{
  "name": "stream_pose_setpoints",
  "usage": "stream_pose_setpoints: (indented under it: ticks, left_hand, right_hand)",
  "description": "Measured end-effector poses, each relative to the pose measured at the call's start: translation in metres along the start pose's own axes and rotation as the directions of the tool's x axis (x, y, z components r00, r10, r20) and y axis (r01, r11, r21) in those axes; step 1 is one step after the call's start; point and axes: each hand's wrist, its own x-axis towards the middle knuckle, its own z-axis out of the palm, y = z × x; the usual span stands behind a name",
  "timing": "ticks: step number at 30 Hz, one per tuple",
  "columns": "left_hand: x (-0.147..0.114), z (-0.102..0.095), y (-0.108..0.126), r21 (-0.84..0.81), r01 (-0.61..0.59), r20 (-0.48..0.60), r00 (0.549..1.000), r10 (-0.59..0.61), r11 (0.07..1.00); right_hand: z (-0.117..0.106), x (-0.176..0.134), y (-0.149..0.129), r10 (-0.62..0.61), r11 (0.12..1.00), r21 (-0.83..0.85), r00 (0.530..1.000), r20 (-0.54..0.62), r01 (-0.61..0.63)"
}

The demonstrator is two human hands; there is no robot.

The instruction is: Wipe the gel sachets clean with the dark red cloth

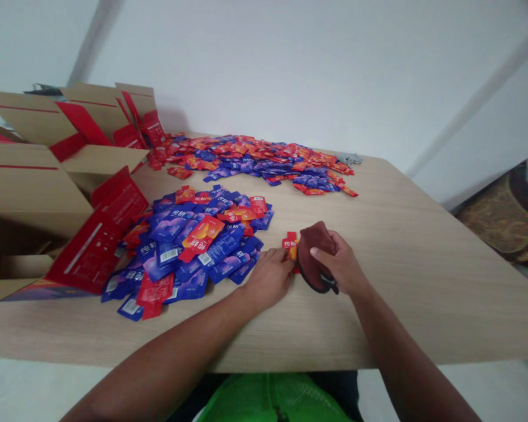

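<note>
My right hand [341, 265] grips a soft dark brown cloth piece [312, 255] with black edging and a short black strap-like end, the thumb lying on its face. I cannot make out exactly what kind of article it is. My left hand [270, 275] rests low on the table with its fingers closed on a red and orange packet [289, 241], partly hidden by the fingers and the brown piece. Left of that hand lies a loose heap of blue and red-orange packets [189, 234], some showing white barcodes.
A second, wider heap of blue and red packets [255, 155] spreads along the far side of the table [405, 264]. Open cardboard boxes [30, 181] with red flaps crowd the left side. A grey crumpled item [349, 159] lies near the back wall.
</note>
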Motion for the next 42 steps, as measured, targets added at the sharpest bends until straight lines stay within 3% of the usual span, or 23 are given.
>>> stream_pose_setpoints:
  ticks: [3, 5, 8, 10, 11, 13, 15, 18, 23, 29, 36, 42]
  left_hand:
    - [0.001, 0.0, -0.001, -0.025, 0.028, 0.009, 1.0, -0.028, 0.999]
    - [0.001, 0.0, 0.0, -0.041, 0.045, 0.013, 0.999, -0.044, 0.998]
    - [0.001, -0.001, 0.0, -0.025, 0.027, 0.011, 1.0, -0.027, 0.999]
    - [0.001, -0.002, 0.001, 0.0, 0.01, 0.004, 1.0, -0.01, 1.0]
    - [0.0, -0.002, 0.001, 0.007, 0.006, 0.002, 1.0, -0.006, 1.0]
    - [0.0, -0.002, 0.001, 0.01, 0.004, 0.005, 1.0, -0.004, 1.0]
    - [0.0, -0.001, 0.0, 0.01, 0.005, 0.008, 1.0, -0.005, 1.0]
    - [0.001, 0.002, -0.001, 0.017, 0.011, 0.005, 1.0, -0.011, 1.0]
    - [0.001, 0.008, -0.002, 0.043, 0.017, 0.018, 1.0, -0.018, 0.999]
    - [0.0, 0.013, 0.001, 0.093, 0.01, 0.024, 1.0, -0.013, 0.996]
    - [0.002, 0.005, 0.009, 0.108, 0.015, 0.07, 0.997, -0.023, 0.994]
    - [0.004, -0.001, 0.011, 0.128, 0.019, 0.112, 0.993, -0.033, 0.992]
  right_hand:
    - [-0.012, -0.008, -0.013, 0.031, 0.962, 0.248, 0.947, 0.32, -0.116]
    - [-0.015, -0.006, -0.013, 0.002, 0.956, 0.266, 0.91, 0.415, -0.124]
    - [-0.009, 0.005, 0.0, 0.005, 1.0, -0.019, 0.931, 0.365, 0.002]
    - [-0.002, 0.015, 0.011, -0.091, 0.93, -0.332, 0.973, 0.212, 0.16]
    - [0.001, 0.018, 0.016, -0.152, 0.88, -0.423, 0.971, 0.182, 0.217]
    - [0.003, 0.022, 0.022, -0.25, 0.796, -0.513, 0.946, 0.208, 0.323]
    - [0.001, 0.022, 0.022, -0.296, 0.74, -0.523, 0.903, 0.31, 0.422]
    - [-0.004, 0.017, 0.015, -0.317, 0.712, -0.488, 0.852, 0.417, 0.504]
    - [0.001, 0.003, -0.001, -0.218, 0.727, -0.495, 0.842, 0.493, 0.477]
    - [0.017, -0.002, -0.004, -0.126, 0.556, -0.695, 0.872, 0.472, 0.457]
    - [0.028, 0.032, -0.005, -0.067, 0.358, -0.826, 0.894, 0.443, 0.436]
    - [0.034, 0.076, 0.017, -0.132, 0.288, -0.865, 0.912, 0.389, 0.411]
